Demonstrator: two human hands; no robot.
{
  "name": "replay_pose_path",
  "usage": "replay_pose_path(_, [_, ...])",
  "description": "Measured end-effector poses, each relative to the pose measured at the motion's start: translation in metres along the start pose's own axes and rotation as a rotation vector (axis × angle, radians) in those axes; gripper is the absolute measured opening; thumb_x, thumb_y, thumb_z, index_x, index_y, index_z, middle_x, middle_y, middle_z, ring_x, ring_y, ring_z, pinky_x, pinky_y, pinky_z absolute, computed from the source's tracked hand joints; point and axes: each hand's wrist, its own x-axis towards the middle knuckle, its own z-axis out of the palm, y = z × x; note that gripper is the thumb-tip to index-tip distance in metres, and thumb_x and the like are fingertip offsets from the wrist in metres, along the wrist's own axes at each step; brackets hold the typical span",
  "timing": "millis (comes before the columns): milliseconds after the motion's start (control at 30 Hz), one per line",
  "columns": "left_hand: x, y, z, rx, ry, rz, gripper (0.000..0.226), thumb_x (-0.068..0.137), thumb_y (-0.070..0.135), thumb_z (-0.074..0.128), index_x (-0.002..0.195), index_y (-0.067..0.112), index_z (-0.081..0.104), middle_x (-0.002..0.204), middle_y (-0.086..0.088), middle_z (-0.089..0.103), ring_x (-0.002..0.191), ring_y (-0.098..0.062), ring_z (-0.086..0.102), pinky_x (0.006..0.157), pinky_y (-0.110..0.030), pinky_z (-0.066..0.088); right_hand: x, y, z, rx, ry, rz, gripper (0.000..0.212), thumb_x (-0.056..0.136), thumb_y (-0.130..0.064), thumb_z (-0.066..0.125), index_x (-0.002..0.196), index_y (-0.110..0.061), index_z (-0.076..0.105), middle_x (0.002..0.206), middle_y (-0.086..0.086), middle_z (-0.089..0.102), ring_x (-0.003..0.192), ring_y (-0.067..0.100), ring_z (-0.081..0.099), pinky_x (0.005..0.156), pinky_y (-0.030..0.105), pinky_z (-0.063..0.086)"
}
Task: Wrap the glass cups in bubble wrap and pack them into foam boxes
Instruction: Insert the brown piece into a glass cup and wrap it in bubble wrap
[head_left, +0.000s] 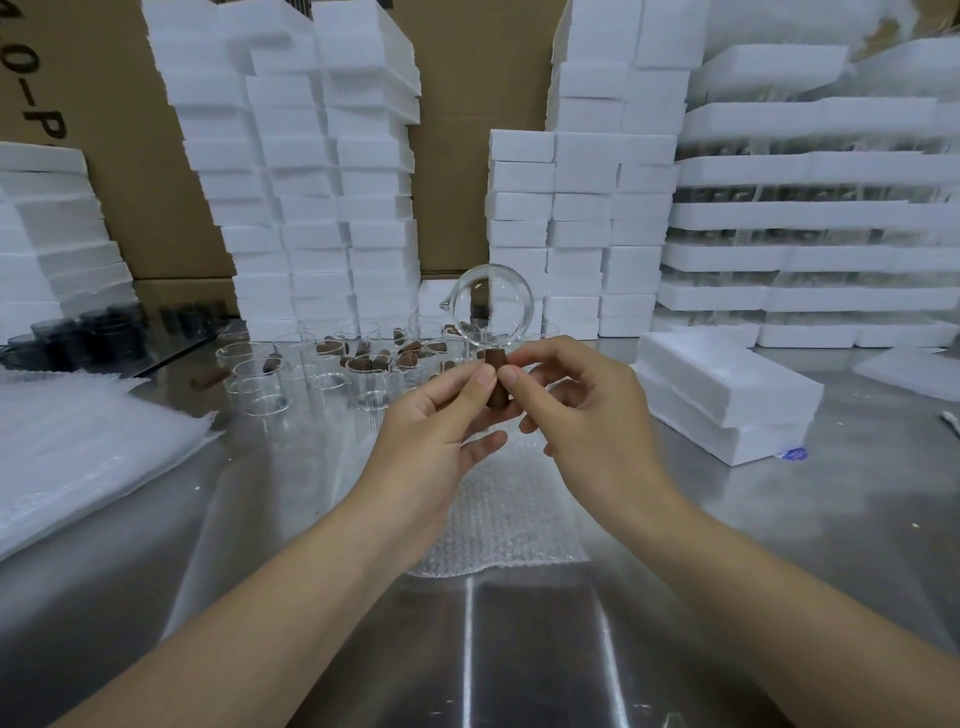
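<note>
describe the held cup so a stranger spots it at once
On the steel table, find the cluster of clear cups. Nearer, the left hand and right hand pinch a brown handle; its glass cup is the only one lifted and turned end-on.

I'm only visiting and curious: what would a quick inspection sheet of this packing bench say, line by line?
Surface: shiny metal table; one bubble wrap sheet lies flat beneath the hands.
Job's things: glass cup held up, turned end-on to the camera; more cups stand behind it; two foam boxes stacked at right.
Clutter: pile of bubble wrap at left; dark glasses far left; blue-printed scrap beside the boxes.
Hands: left hand and right hand both pinch the cup's brown handle.
Cables: nothing seen.
Surroundings: tall foam stacks against cardboard.
</note>
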Motion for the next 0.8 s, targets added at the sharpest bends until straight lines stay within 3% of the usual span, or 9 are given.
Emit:
replay_pose_path(133, [-0.001,0.002,0.002,-0.003,0.068,0.060,0.029,0.098,0.032,0.075,0.125,0.022,0.076,0.118,-0.005,0.081,0.114,-0.022,0.076,0.091,-0.032,0.058,-0.004,-0.002,0.003,0.009,-0.002,0.008,0.004,0.097,-0.041,0.072,0.099,-0.041,0.075,0.092,-0.012,0.076,0.080,0.012,0.072,0.060,0.017,0.050])
replay_pose_path(200, [-0.002,0.003,0.002,-0.008,0.107,0.100,0.025,0.087,0.034,0.083,0.111,0.027,0.080,0.113,-0.002,0.082,0.110,-0.020,0.077,0.097,-0.038,0.057,-0.006,-0.003,0.005,0.027,-0.016,0.024,0.013,0.096,-0.045,0.073,0.107,-0.041,0.076,0.101,-0.015,0.075,0.091,0.009,0.072,0.066,0.020,0.052])
replay_pose_path(267, [-0.002,0.004,0.002,-0.002,0.144,0.147,0.020,0.082,0.029,0.088,0.101,0.027,0.081,0.107,-0.001,0.082,0.106,-0.025,0.077,0.093,-0.037,0.059,-0.009,-0.003,0.007,0.047,-0.042,0.039,0.022,0.095,-0.046,0.073,0.116,-0.040,0.076,0.109,-0.016,0.074,0.099,0.008,0.071,0.072,0.026,0.055])
replay_pose_path(400, [-0.002,0.003,0.003,0.056,0.191,0.231,0.019,0.084,0.012,0.089,0.096,0.016,0.074,0.090,0.000,0.078,0.083,-0.018,0.073,0.070,-0.017,0.055,-0.013,-0.007,0.014,0.139,-0.101,0.086,0.012,0.099,-0.040,0.070,0.106,-0.037,0.079,0.096,-0.011,0.077,0.087,0.006,0.072,0.058,0.024,0.056])
replay_pose_path(567, [-0.002,0.001,0.004,0.131,0.289,0.286,0.022,0.082,0.013,0.091,0.096,0.018,0.075,0.088,0.000,0.076,0.078,-0.018,0.068,0.073,-0.022,0.060,-0.013,-0.008,0.017,0.191,-0.119,0.121,0.016,0.103,-0.036,0.064,0.108,-0.037,0.080,0.093,-0.011,0.078,0.082,0.002,0.070,0.058,0.023,0.056])
replay_pose_path(800, [-0.002,0.002,0.005,0.153,0.314,0.302,0.022,0.082,0.013,0.091,0.096,0.018,0.075,0.092,-0.006,0.076,0.071,-0.010,0.066,0.069,-0.018,0.057,-0.012,-0.008,0.019,0.199,-0.129,0.137,0.020,0.100,-0.041,0.061,0.105,-0.040,0.080,0.090,-0.005,0.077,0.079,0.003,0.067,0.059,0.025,0.056])
